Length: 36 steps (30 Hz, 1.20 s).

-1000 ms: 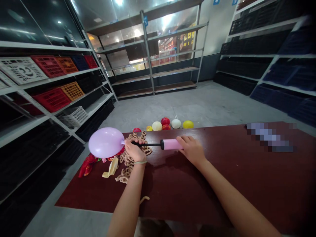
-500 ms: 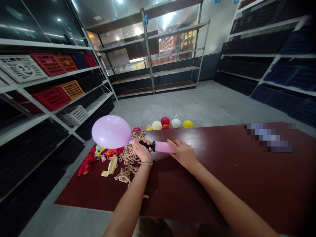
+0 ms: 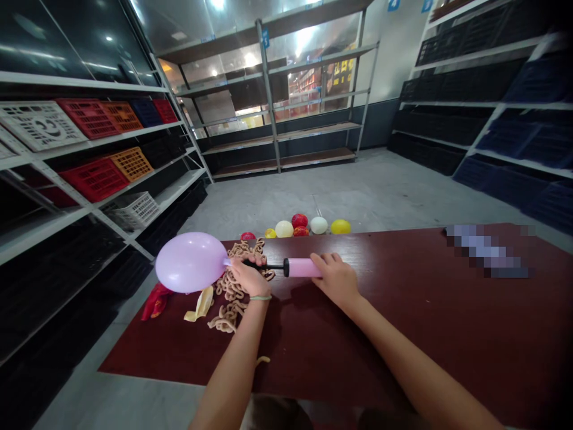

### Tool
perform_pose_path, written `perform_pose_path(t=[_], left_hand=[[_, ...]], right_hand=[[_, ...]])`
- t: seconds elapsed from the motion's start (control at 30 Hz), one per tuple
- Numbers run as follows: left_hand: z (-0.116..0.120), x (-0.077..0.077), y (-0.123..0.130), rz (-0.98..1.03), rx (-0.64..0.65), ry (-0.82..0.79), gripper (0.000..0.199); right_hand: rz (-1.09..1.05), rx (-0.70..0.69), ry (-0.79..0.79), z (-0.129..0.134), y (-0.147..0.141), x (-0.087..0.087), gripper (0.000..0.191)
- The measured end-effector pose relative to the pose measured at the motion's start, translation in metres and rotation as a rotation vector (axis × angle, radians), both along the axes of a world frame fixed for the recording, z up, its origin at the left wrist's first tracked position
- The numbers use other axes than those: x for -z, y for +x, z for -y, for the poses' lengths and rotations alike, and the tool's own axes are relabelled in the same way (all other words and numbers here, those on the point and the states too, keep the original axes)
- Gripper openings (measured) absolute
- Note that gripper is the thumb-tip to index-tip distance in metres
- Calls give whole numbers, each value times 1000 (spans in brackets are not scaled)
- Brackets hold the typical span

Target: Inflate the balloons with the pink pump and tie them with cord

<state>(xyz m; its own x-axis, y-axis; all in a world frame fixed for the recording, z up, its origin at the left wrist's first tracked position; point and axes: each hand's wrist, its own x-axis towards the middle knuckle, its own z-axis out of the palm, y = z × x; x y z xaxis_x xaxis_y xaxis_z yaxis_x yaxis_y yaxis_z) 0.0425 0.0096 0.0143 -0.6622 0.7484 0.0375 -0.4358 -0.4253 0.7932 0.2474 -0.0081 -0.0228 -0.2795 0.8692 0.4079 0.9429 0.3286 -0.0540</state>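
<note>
Balloon (image 3: 191, 263), swollen, above the left edge of the worktop (image 3: 425, 275); my left hand (image 3: 248, 275) grips neck and pump (image 3: 296, 267), my right hand (image 3: 338, 278) the pump's other end. Filled balloons (image 3: 284, 229): past the far edge; flat balloons (image 3: 200, 303): undone.

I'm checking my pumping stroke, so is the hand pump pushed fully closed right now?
No, a stretch of black rod shows between the left hand and the pink pump barrel.

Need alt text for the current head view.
An inflated lilac balloon at the end of a pink-and-black hand pump, the left hand on its black end, the right hand around its pink barrel. Below, limp balloons and tan squiggly strands lie on a dark red table.
</note>
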Motion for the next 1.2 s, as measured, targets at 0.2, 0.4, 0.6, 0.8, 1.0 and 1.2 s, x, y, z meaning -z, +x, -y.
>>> perform_pose_path(t=[0.2, 0.4, 0.6, 0.8, 1.0, 1.2], left_hand=[[-2, 11, 23, -19, -23, 102, 25], [-4, 6, 11, 13, -58, 115, 26], [-3, -3, -1, 78, -98, 144, 26], [1, 4, 16, -4, -91, 123, 25], [1, 11, 27, -31, 0, 130, 28], [-2, 9, 19, -38, -63, 165, 26]], right_hand=[[-5, -82, -28, 3, -13, 7, 48], [28, -23, 50, -15, 21, 8, 45], [-14, 65, 54, -17, 26, 2, 42], [-43, 16, 6, 3, -10, 7, 45], [-55, -68, 24, 0, -7, 12, 46], [-100, 38, 86, -17, 24, 12, 48]])
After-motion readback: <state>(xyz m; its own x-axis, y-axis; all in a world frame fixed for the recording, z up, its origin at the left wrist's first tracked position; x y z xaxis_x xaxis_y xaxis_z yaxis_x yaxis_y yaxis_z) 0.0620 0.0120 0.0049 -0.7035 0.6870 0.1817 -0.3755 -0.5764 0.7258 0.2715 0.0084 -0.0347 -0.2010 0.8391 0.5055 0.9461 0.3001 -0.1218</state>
